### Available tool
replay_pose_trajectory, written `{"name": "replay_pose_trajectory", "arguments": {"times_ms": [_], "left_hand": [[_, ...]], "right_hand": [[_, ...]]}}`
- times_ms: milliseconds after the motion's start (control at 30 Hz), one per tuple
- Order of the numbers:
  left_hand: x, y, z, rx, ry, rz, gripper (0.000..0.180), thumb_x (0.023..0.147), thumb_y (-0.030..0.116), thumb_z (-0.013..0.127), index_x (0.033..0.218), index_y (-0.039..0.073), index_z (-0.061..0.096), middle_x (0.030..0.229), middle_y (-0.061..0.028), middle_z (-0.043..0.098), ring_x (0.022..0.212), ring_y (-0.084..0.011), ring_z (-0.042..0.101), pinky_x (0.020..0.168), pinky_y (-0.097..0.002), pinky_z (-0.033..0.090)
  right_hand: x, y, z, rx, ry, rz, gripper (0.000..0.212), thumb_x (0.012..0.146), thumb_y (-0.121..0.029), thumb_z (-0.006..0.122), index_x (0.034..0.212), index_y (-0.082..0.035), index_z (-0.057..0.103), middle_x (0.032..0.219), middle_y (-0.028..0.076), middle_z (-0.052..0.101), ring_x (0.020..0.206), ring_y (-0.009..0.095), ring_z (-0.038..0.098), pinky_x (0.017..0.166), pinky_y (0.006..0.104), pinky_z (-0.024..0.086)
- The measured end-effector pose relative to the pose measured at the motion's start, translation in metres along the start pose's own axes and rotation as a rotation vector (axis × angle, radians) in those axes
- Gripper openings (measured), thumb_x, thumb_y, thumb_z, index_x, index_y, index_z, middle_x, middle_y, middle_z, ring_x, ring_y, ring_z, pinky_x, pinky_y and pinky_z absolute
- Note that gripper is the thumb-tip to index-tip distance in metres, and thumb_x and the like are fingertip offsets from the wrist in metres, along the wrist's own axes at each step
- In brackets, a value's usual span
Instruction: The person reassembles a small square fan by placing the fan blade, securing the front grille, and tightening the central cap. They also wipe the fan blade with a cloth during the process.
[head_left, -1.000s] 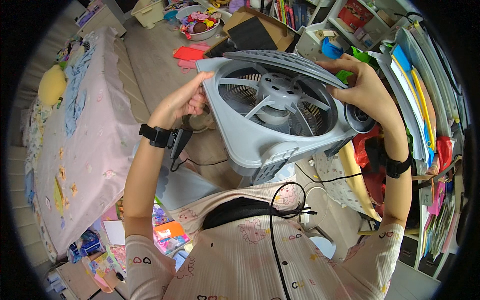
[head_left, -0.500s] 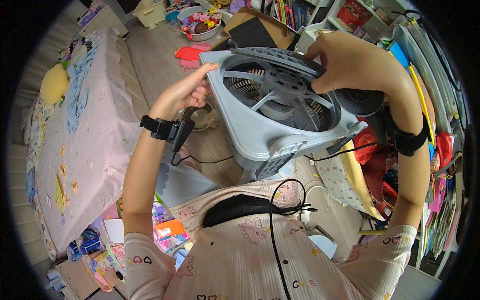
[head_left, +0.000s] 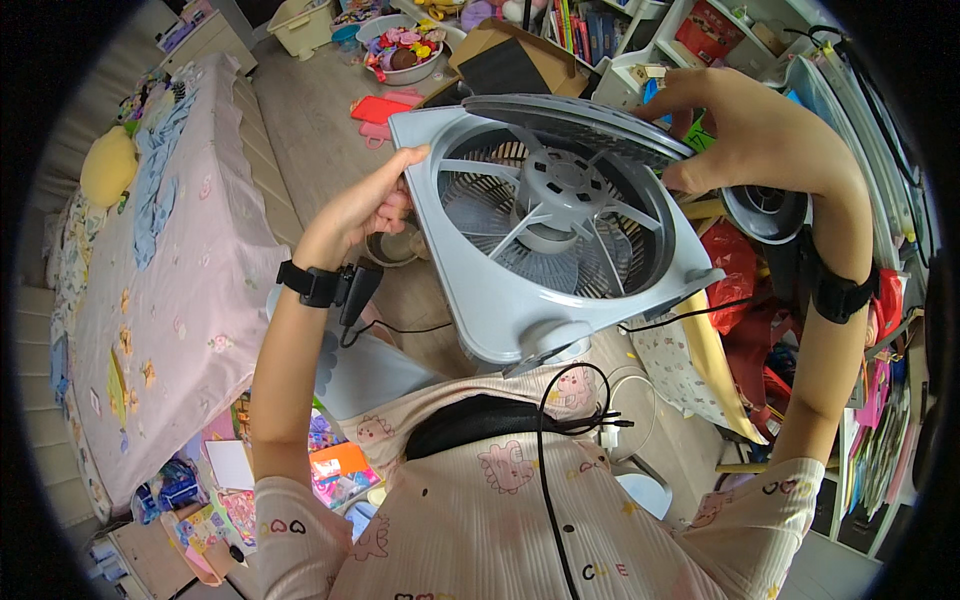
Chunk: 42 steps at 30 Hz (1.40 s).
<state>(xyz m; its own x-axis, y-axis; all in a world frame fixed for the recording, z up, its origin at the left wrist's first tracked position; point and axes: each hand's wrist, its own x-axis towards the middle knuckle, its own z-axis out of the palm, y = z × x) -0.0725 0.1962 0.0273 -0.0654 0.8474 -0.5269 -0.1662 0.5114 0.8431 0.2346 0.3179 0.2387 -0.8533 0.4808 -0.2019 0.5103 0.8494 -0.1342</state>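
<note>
A box fan (head_left: 480,325) with a light blue-grey square housing is tilted up in front of me. Inside its round opening, pale translucent blades (head_left: 478,215) show behind a spoked motor mount (head_left: 560,185). My left hand (head_left: 365,210) grips the housing's left edge, thumb on top and fingers curled beneath. A round grey fan grille (head_left: 580,122) stands raised at a slant over the far side of the opening. My right hand (head_left: 755,135) has its thumb and fingers around the grille's right edge; part of that grip is hidden. Both wrists wear black straps.
A bed (head_left: 200,230) with a pink floral cover lies left. Behind the fan are an open cardboard box (head_left: 540,50) and a tub of toys (head_left: 400,60). Shelves and books crowd the right. A dark grey round piece (head_left: 768,212) shows by my right forearm. Black cables hang near my waist.
The fan's face has tilted further toward me, showing more of the blades. My right hand has moved right with the grille's edge, and the grille stands further off the housing.
</note>
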Motion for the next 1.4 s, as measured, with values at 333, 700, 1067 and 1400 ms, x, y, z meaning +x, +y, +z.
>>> {"name": "replay_pose_trajectory", "arguments": {"times_ms": [333,700,1067,1400], "left_hand": [[-0.008,0.001,0.005,0.093,-0.012,0.065,0.054,0.089,0.066,0.059,0.063,0.022,0.04,0.055,0.0115,0.023,0.046,-0.004,0.018,0.046,-0.0217,0.023],[-0.017,-0.007,0.02,0.081,0.05,0.106,0.055,0.09,0.067,0.056,0.064,0.022,0.041,0.056,0.0112,0.022,0.047,-0.0042,0.017,0.047,-0.0213,0.023],[-0.028,-0.021,0.023,0.241,0.141,0.13,0.063,0.082,0.075,0.056,0.073,0.013,0.055,0.062,0.0058,0.035,0.055,-0.0071,0.031,0.054,-0.025,0.031],[-0.029,-0.043,0.02,0.127,0.192,0.132,0.058,0.087,0.068,0.057,0.072,0.012,0.056,0.06,0.0056,0.035,0.056,-0.0078,0.032,0.056,-0.0254,0.03]], "right_hand": [[-0.026,-0.002,0.012,0.06,0.125,0.072,0.065,0.064,-0.033,0.082,0.12,-0.003,0.07,0.104,0.017,0.064,0.089,0.026,0.065,0.077,0.0338,0.05],[-0.031,-0.065,0.092,-0.09,0.397,0.196,0.053,0.07,-0.032,0.079,0.105,0.006,0.068,0.091,0.02,0.066,0.082,0.038,0.068,0.073,0.0441,0.056],[-0.037,-0.109,0.142,-0.123,0.286,0.233,0.087,0.071,-0.049,0.081,0.129,0.011,0.055,0.098,0.015,0.061,0.069,0.03,0.068,0.06,0.0373,0.055],[-0.029,-0.042,0.111,0.178,0.412,-0.033,0.037,0.081,-0.026,0.078,0.112,-0.007,0.071,0.102,0.014,0.066,0.084,0.033,0.068,0.075,0.0403,0.055]]}}
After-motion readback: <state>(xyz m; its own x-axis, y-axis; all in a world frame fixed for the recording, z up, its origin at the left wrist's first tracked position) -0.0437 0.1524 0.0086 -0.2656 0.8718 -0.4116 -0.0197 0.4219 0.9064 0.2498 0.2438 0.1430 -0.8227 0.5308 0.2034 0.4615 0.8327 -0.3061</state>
